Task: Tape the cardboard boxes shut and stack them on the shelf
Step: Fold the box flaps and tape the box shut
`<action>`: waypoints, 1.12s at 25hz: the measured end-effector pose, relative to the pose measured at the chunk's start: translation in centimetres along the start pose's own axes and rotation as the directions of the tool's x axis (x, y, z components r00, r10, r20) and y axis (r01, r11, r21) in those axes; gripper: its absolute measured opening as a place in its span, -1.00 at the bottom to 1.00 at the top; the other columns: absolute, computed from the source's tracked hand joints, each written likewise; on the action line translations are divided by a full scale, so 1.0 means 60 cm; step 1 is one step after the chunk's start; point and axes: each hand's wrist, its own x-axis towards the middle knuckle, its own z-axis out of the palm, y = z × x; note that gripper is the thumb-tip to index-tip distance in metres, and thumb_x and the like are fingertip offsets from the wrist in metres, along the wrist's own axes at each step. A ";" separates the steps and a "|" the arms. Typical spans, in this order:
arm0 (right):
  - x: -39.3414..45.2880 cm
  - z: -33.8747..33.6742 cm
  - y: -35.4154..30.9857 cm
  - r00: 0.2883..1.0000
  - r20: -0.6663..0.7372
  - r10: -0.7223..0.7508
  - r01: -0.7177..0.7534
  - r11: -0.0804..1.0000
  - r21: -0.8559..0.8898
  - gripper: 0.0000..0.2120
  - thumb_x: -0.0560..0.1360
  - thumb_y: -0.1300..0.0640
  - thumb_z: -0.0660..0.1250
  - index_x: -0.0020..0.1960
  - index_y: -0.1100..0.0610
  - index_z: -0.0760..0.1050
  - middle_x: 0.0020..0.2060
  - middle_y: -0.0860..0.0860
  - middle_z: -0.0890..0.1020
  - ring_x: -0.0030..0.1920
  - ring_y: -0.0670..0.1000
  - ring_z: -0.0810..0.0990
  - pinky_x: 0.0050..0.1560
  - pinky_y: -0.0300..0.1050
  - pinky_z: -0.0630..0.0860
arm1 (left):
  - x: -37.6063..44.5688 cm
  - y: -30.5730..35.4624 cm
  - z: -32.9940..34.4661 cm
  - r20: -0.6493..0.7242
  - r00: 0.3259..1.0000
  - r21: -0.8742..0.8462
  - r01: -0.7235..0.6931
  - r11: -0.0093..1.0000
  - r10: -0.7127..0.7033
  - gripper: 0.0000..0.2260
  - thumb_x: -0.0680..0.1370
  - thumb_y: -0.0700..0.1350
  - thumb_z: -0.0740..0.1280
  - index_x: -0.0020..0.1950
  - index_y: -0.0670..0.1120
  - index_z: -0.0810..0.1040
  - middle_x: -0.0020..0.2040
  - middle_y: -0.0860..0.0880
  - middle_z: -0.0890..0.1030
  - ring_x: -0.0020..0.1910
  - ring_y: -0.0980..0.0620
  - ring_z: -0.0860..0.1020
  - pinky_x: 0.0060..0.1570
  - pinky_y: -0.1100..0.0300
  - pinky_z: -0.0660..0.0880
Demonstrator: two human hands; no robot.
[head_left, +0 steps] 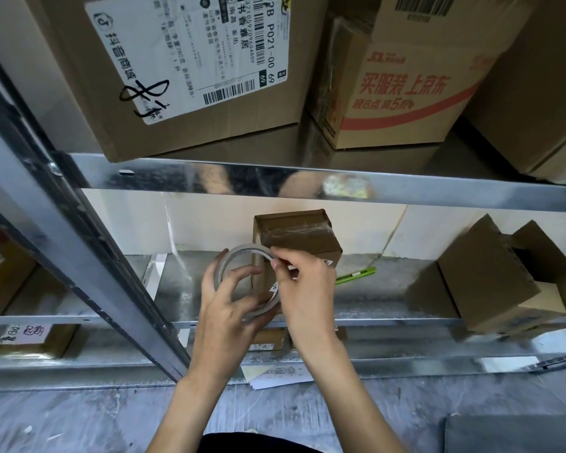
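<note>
Head view: left hand point(224, 299) grips tape roll point(242, 256) by its ring; right hand point(303, 282) pinches roll's top edge. Roll held before taped box point(303, 233) on metal shelf point(373, 308).

Two bare forearms, no sleeves reaching the wrists or anywhere along the visible length. No watch, bracelet or ring on either side. No gloves on the left hand point(224, 300) or the right hand point(303, 286); fingernails short and unpainted. A sliver of dark, near-black clothing point(255, 443) at the bottom edge, between the arms.
</note>
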 end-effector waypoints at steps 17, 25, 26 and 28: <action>0.000 -0.038 -0.001 0.926 -0.126 -0.355 0.362 0.932 0.032 -0.84 0.40 0.28 0.46 -0.02 0.19 0.63 -0.09 -0.01 0.62 -0.06 -0.16 0.54 0.01 -0.36 0.45 | 0.040 0.059 -0.027 0.152 0.773 -0.813 0.452 0.366 -0.616 -0.70 0.45 0.00 0.29 0.17 0.12 0.57 0.20 -0.02 0.57 0.16 0.05 0.51 0.19 0.05 0.38; -0.015 -0.061 -0.008 0.889 -0.163 -0.427 0.440 0.896 0.053 -0.84 0.41 0.32 0.44 -0.01 0.20 0.63 -0.10 0.01 0.61 -0.05 0.00 0.59 -0.05 -0.08 0.55 | 0.060 0.080 -0.057 0.013 0.960 -0.553 0.239 0.798 -0.278 -0.77 0.60 -0.16 0.17 0.20 0.04 0.48 0.12 -0.01 0.54 0.18 0.14 0.50 0.12 0.40 0.36; -0.016 -0.063 -0.009 0.891 -0.171 -0.421 0.435 0.898 0.057 -0.86 0.41 0.33 0.44 -0.04 0.21 0.62 -0.12 0.01 0.61 -0.08 0.00 0.59 -0.07 -0.08 0.54 | 0.060 0.079 -0.057 0.006 0.968 -0.528 0.217 0.821 -0.252 -0.78 0.60 -0.16 0.17 0.20 0.04 0.48 0.12 -0.02 0.54 0.18 0.12 0.49 0.12 0.40 0.36; -0.016 -0.070 -0.009 0.909 -0.157 -0.386 0.402 0.911 0.089 -0.87 0.38 0.34 0.46 -0.10 0.20 0.60 -0.17 -0.02 0.60 -0.13 -0.06 0.57 -0.10 -0.17 0.52 | 0.061 0.080 -0.057 0.001 0.975 -0.510 0.191 0.839 -0.222 -0.79 0.60 -0.11 0.17 0.20 0.04 0.48 0.11 -0.01 0.53 0.17 0.08 0.50 0.10 0.40 0.36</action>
